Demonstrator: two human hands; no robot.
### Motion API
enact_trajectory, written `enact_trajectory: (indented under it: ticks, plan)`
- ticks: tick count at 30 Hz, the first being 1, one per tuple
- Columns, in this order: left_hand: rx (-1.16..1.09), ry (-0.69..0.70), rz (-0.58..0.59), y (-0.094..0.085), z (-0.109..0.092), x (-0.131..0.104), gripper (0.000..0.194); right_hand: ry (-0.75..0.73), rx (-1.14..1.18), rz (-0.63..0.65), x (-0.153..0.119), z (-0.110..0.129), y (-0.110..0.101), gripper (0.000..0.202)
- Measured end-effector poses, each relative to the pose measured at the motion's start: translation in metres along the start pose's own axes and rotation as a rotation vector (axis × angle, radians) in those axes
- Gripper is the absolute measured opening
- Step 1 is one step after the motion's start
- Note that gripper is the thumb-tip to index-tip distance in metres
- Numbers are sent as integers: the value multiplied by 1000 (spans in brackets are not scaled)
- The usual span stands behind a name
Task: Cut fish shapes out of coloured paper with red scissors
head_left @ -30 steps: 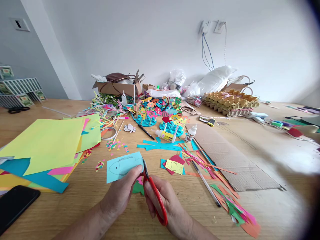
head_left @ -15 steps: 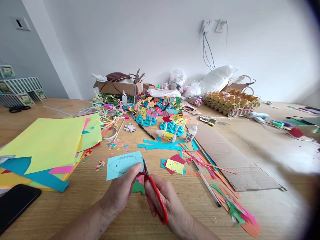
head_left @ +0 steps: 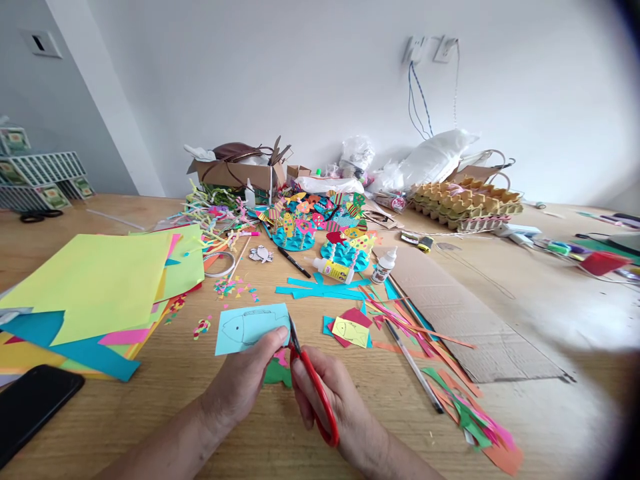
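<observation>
Pinched between the thumb and fingers of my left hand (head_left: 250, 373) is a light blue paper card (head_left: 227, 340) with a fish outline drawn on it. My right hand (head_left: 333, 393) is closed round the red handles of a pair of scissors (head_left: 323, 400). The dark blades lie at the card's right edge, beside my left thumb. Beneath my hands, partly hidden, lie green paper (head_left: 277, 375) and a bit of pink paper. To the right rests a yellow card with a drawn fish (head_left: 351, 332), on top of red and blue pieces.
A stack of coloured paper (head_left: 95, 280) and a black phone (head_left: 40, 410) lie left. Right are a pen (head_left: 413, 367), paper strips (head_left: 465, 413) and a cardboard sheet (head_left: 465, 313). Behind stand paper fish on blue bases (head_left: 343, 257), glue bottles (head_left: 384, 265) and egg trays (head_left: 460, 203).
The blue card has turned slightly and shifted a little to the right. Both hands and the scissors have moved slightly right with it. At the far right, a blurred shape has left the view.
</observation>
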State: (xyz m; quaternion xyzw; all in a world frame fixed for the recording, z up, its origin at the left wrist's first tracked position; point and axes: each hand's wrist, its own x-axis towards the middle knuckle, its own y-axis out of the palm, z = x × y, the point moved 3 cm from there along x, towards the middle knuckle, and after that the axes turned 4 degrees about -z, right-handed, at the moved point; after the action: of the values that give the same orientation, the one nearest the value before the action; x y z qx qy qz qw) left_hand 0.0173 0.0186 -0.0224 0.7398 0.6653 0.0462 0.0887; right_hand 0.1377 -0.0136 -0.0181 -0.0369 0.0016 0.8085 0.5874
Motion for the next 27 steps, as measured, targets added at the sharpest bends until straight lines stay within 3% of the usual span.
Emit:
enact_trajectory:
  ticks: [27]
  plan:
    - [-115,-75,161,4,-14,6,21,30,46,17,3,-9,0,50]
